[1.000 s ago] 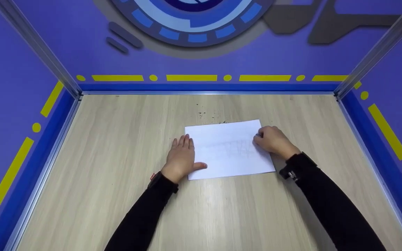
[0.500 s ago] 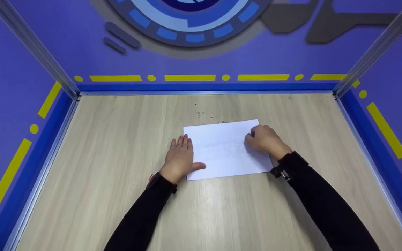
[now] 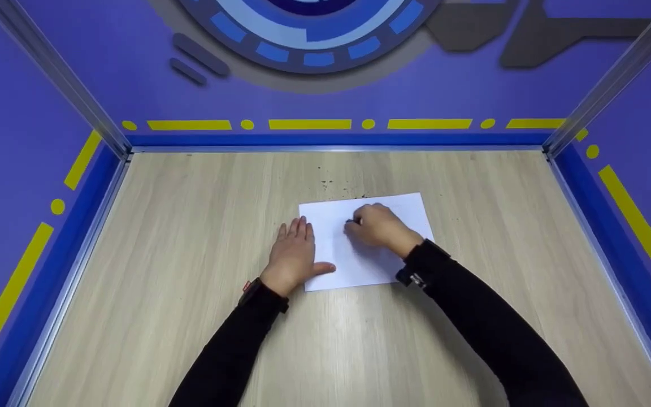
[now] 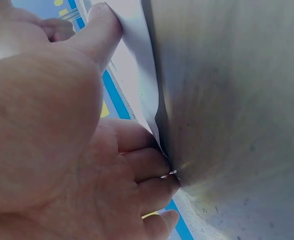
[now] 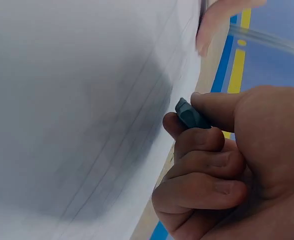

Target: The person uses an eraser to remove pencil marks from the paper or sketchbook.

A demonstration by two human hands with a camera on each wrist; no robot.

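A white sheet of paper point(image 3: 354, 274) lies on the wooden table point(image 3: 201, 237). My left hand point(image 3: 291, 257) rests flat over its left edge, fingers straight and thumb spread onto the sheet. Over the middle of the paper, my right hand point(image 3: 382, 229) pinches a small dark green eraser point(image 5: 191, 114) between thumb and index finger, the other fingers curled in. Faint straight grey lines point(image 5: 132, 122) run across the sheet in the right wrist view. In the left wrist view the paper's edge point(image 4: 147, 75) lifts slightly off the tabletop beside the fingers.
Small dark crumbs point(image 3: 325, 181) are scattered on the table just behind the paper. Blue-purple panels with yellow stripes point(image 3: 309, 124) stand at the back and both sides, joined by metal posts point(image 3: 602, 85).
My right hand has swept left with the eraser, from the paper's right edge to its middle. Grey hatching on the sheet's right half has grown fainter. The left hand stays in place.
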